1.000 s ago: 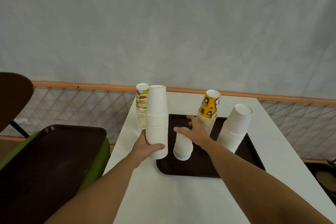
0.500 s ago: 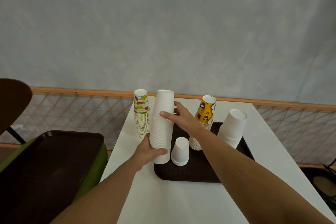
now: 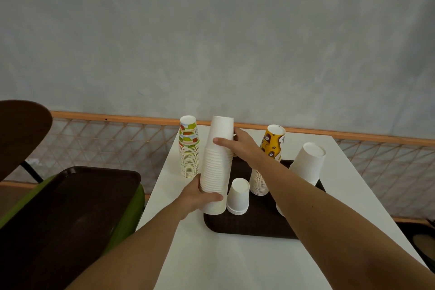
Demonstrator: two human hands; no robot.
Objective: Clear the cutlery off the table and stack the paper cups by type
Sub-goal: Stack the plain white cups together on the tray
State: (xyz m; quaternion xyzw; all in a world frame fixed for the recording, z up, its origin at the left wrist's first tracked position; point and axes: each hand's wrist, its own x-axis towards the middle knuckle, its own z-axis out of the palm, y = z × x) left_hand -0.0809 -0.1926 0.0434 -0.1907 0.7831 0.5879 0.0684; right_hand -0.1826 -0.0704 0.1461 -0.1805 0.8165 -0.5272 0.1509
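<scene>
A tall stack of plain white cups (image 3: 216, 165) stands upside down at the left edge of the brown tray (image 3: 254, 228). My left hand (image 3: 200, 195) grips its base. My right hand (image 3: 237, 145) wraps its upper part, thumb across the front. Right beside it a short stack of small white cups (image 3: 239, 195) sits on the tray. Behind that a stack topped by a yellow coffee-print cup (image 3: 270, 148) rises, partly hidden by my right arm. A leaning white stack (image 3: 308, 162) is at the tray's right. A green-and-red patterned stack (image 3: 189, 146) stands on the white table (image 3: 211, 261).
A second brown tray (image 3: 70, 214) lies on a green seat at the left, under a dark chair back (image 3: 21, 134). A net fence with an orange rail (image 3: 113, 143) runs behind the table, in front of a grey wall. No cutlery is visible.
My right hand left the small white stack and rose to clasp the upper part of the tall white stack. The left hand kept its hold on the base.
</scene>
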